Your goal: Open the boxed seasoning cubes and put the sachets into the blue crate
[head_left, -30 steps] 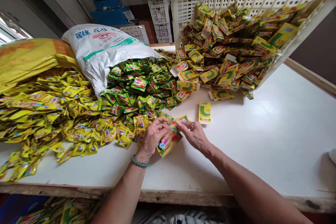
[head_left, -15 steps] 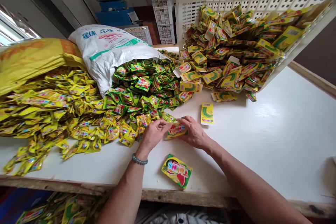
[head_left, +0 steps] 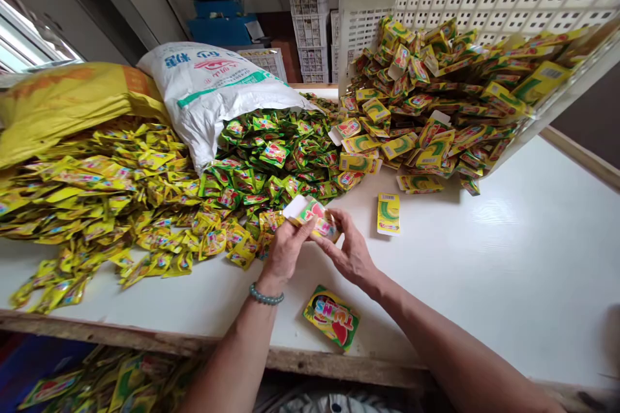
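Between both hands is a small yellow and green box (head_left: 317, 218), tilted, its white flap standing out at the left end. My left hand (head_left: 287, 246), with a beaded bracelet, is closed on the box's near left side. The fingers of my right hand (head_left: 351, 251) grip its right end. On the white table nearer me lies a Twins box (head_left: 332, 317). Another small yellow box (head_left: 388, 213) lies to the right of my hands. Green sachets (head_left: 271, 155) are heaped just beyond my hands, and yellow sachets (head_left: 159, 232) spread to the left.
A tipped white crate (head_left: 368, 3) at the back right spills many small boxes (head_left: 436, 97). A white sack (head_left: 208, 77) and a yellow sack (head_left: 72, 97) lie behind the sachets. The wooden table edge (head_left: 339, 364) runs in front of me. More crates (head_left: 307, 19) are stacked behind.
The held box has turned, and its white flap now shows at the left end. Both hands have shifted slightly around it. The whole view has moved a little.
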A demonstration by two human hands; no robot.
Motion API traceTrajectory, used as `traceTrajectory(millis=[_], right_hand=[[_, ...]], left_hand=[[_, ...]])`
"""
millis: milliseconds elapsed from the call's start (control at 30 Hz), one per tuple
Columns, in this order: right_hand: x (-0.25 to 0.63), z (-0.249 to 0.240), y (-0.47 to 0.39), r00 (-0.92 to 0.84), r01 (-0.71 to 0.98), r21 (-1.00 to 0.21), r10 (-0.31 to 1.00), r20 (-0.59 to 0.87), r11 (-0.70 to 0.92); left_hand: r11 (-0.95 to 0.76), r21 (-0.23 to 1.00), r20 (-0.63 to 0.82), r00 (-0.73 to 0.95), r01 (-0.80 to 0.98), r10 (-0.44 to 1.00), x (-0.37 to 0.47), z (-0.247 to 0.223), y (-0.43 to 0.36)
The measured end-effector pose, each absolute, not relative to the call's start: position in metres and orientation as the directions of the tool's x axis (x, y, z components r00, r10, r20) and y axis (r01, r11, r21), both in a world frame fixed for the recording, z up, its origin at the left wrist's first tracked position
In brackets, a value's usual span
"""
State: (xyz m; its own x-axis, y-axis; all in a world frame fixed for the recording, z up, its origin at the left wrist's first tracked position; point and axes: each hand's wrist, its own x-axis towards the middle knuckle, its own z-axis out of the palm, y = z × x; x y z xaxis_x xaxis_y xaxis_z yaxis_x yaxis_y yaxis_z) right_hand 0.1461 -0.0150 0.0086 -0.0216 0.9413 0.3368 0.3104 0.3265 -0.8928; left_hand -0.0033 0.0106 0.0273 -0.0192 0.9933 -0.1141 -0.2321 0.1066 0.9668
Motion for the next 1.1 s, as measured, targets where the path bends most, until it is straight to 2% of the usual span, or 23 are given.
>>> traceTrajectory(millis=[100,167,300,367,433,533,633,700,800,900,1000,1100], right_hand=[[0.144,0.013,-0.008,-0.09,0.409,-0.848,0.94,0.329,0.336],[0.146,0.013,0.005,-0.167,0.55,-0.751,0.929,0.331,0.366],[0.147,0.006,0.027,-0.531,0.7,-0.462,0.829,0.175,0.545],[0.148,0.002,0.029,-0.563,0.731,-0.384,0.816,0.129,0.565],[0.152,-0.002,0.027,-0.476,0.764,-0.408,0.863,0.167,0.5],[0.161,-0.009,0.022,-0.208,0.761,-0.573,0.951,0.229,0.305],[0.17,-0.014,0.021,0.034,0.726,-0.684,0.989,0.144,0.074],[0.172,-0.013,0.022,0.079,0.742,-0.67,0.993,0.089,0.001],[0.159,0.001,0.019,0.031,0.839,-0.538,0.982,0.189,0.077],[0.126,0.019,0.013,-0.159,0.857,-0.44,0.95,0.269,0.268],[0.084,0.025,0.011,-0.397,0.803,-0.423,0.906,0.146,0.42],[0.055,0.015,0.011,-0.409,0.818,-0.417,0.91,0.063,0.396]], left_hand=[[0.022,0.88,-0.126,-0.188,-0.475,0.974,-0.012,0.031,0.019],[-0.021,0.796,-0.186,-0.277,-0.605,0.943,-0.022,0.034,0.026],[0.048,0.598,-0.311,-0.177,-0.8,0.934,-0.039,0.039,0.032],[0.081,0.511,-0.308,-0.094,-0.856,0.947,-0.046,0.041,0.032],[0.1,0.44,-0.287,-0.034,-0.892,0.957,-0.053,0.041,0.031],[0.084,0.374,-0.255,-0.015,-0.924,0.967,-0.062,0.039,0.031],[0.056,0.4,-0.231,-0.041,-0.915,0.972,-0.065,0.039,0.03],[0.044,0.451,-0.224,-0.065,-0.891,0.972,-0.066,0.04,0.03],[0.011,0.462,-0.217,-0.101,-0.887,0.971,-0.067,0.041,0.029],[-0.027,0.392,-0.202,-0.114,-0.92,0.973,-0.072,0.042,0.028],[-0.038,0.376,-0.185,-0.115,-0.926,0.976,-0.076,0.04,0.028],[-0.002,0.439,-0.192,-0.096,-0.899,0.977,-0.077,0.038,0.03]])
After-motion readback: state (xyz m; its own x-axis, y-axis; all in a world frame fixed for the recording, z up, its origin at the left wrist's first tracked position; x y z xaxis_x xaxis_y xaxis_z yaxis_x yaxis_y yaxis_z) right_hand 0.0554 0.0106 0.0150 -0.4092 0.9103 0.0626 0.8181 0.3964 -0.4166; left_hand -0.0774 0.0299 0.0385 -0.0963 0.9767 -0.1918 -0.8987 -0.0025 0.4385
